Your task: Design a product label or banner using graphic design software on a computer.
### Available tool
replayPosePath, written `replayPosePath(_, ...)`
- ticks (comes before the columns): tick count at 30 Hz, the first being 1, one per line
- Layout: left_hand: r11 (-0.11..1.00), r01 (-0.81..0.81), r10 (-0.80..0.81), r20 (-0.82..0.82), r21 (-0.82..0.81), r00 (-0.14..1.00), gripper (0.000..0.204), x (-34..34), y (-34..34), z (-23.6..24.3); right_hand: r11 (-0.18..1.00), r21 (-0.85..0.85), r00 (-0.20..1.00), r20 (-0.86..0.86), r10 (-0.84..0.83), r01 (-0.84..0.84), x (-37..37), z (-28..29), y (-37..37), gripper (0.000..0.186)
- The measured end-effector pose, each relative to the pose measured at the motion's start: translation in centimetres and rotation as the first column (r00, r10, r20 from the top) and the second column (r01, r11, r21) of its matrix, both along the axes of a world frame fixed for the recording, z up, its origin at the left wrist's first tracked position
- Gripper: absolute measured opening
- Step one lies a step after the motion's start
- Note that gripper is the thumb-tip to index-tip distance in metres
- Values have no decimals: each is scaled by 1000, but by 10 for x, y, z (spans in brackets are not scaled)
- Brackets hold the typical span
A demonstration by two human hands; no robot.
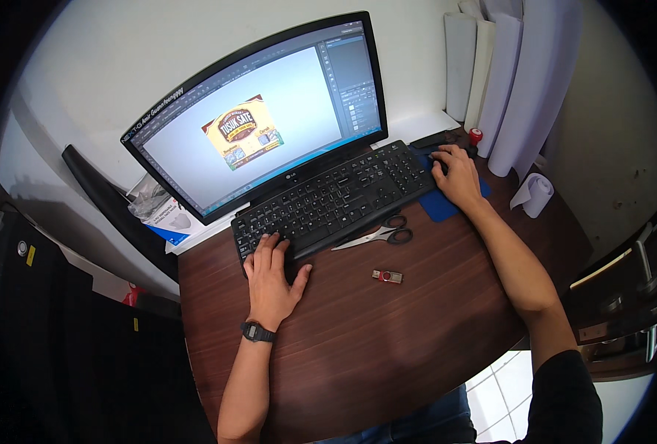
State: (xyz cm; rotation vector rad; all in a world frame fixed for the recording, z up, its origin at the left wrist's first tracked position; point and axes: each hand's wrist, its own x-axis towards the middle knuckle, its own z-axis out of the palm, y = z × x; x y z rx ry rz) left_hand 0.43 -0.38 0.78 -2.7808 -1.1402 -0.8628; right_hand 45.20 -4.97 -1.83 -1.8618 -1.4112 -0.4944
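Note:
My left hand (273,288) lies at the near left corner of a black keyboard (328,203), its fingers spread over the keys and the thumb out to the side. A black digital watch (257,332) is on that wrist. My right hand (459,176) curls over a dark computer mouse (437,157), mostly hidden beneath it, on a blue mouse pad (439,209). Behind the keyboard stands a monitor (299,96) showing a yellow and brown food graphic in an editing window. Scissors (376,235) and a red and metal USB stick (388,277) lie between my arms.
Tall white paper rolls (532,74) lean at the back right, with a small paper roll (533,196) nearer and a red stamp (476,137) beside them. Large black equipment (40,296) borders the brown desk (358,348) on the left. A printed box (169,220) sits behind the monitor.

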Motion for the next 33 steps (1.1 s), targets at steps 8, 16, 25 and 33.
replayPosePath(8, 1000, -2, 2, 4, -1, 1000, 62, 0, 0, 0, 1000, 13, 1000, 0, 6, -6, 0, 1, 0, 24)
replayPosePath(16, 1000, 1, -1, 3, 8, 1000, 62, 1, -1, 0, 1000, 7, 1000, -1, -7, 7, 1, 1, -1, 23)
replayPosePath(25, 1000, 16, -16, 13, 9, 1000, 62, 2, 0, 0, 1000, -17, 999, -23, -25, 25, -2, 5, -4, 24)
replayPosePath(33, 1000, 5, -5, 9, 15, 1000, 61, -1, 1, 0, 999, -24, 1000, -19, -22, 22, -4, 6, -2, 25)
